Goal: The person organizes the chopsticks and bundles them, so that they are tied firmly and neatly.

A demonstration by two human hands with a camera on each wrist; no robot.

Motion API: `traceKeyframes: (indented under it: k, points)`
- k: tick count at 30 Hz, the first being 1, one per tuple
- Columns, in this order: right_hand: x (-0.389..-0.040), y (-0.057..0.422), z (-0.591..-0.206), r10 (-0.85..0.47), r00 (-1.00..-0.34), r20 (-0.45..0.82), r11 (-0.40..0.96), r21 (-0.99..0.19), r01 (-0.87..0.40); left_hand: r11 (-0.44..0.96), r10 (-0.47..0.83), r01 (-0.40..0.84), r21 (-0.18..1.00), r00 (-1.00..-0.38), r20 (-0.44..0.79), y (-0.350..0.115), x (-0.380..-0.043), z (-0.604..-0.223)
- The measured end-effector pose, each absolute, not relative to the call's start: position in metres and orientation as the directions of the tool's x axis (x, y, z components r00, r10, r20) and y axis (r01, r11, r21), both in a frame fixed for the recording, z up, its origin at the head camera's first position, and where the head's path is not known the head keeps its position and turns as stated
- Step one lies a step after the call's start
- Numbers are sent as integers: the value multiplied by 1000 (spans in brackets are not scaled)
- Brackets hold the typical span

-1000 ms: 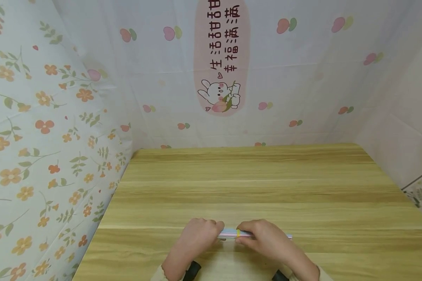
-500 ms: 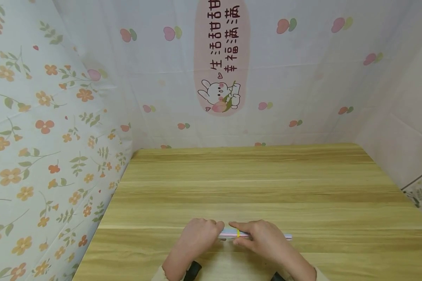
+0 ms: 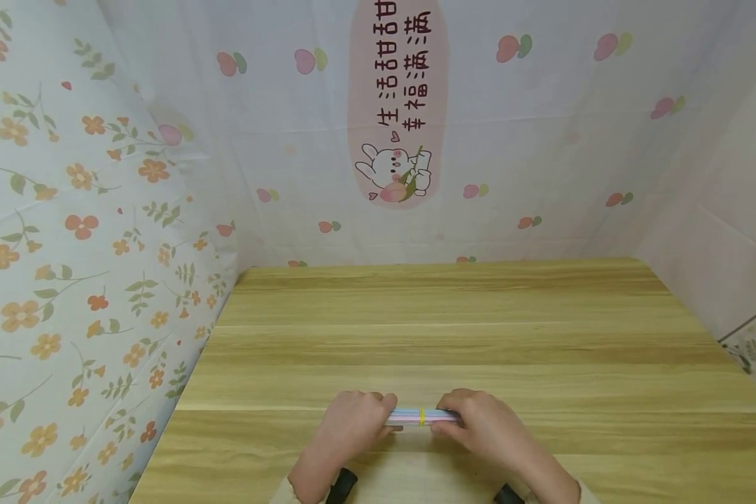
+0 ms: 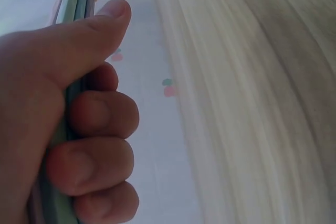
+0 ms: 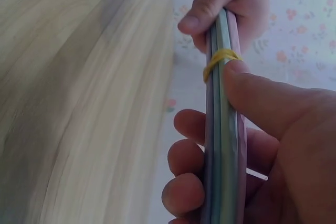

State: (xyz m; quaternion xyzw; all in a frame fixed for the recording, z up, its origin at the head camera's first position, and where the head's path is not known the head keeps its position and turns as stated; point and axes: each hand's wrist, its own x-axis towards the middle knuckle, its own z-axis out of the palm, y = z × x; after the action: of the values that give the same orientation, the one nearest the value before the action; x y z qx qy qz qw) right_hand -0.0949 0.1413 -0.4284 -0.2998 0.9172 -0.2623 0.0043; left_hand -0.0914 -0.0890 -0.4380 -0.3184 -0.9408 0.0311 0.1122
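Observation:
A bundle of slim, straight-edged pastel sticks (image 3: 409,414), pencil-like in shape, is held level just above the table near its front edge. A yellow rubber band (image 3: 422,416) is wrapped round the middle. My left hand (image 3: 356,423) grips the left part, fingers curled round it and thumb lying along it in the left wrist view. On the other side of the band, my right hand (image 3: 479,420) holds the right part; its thumb (image 5: 239,80) presses the sticks right beside the band, with the fingers curled beneath. Both ends of the bundle are hidden by the hands.
The wood-grain table (image 3: 453,329) stretches beyond the hands. A white curtain (image 3: 542,154) with fruit prints and lettering hangs behind its far edge. A flowered cloth (image 3: 101,245) lines the left side.
The right hand slid left over the band, then back to the right of it. The band sits slightly further left, and the bundle's right end is now hidden. The left hand stayed nearly still.

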Motion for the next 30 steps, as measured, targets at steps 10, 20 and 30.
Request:
traceKeyframes:
  k: [10, 20, 30]
  points:
    - [-99, 150, -440, -604, -781, 162, 652, -464, -600, 795, 599, 606, 15, -790, 128, -91, -93, -445]
    - [-103, 154, -456, -595, -760, 260, 628, -440, -642, 785, 597, 600, 152, -799, 70, -91, -97, -450]
    - [-108, 153, -474, -568, -772, 287, 623, -463, -630, 772, 613, 614, 165, -788, 62, -93, -103, -463]
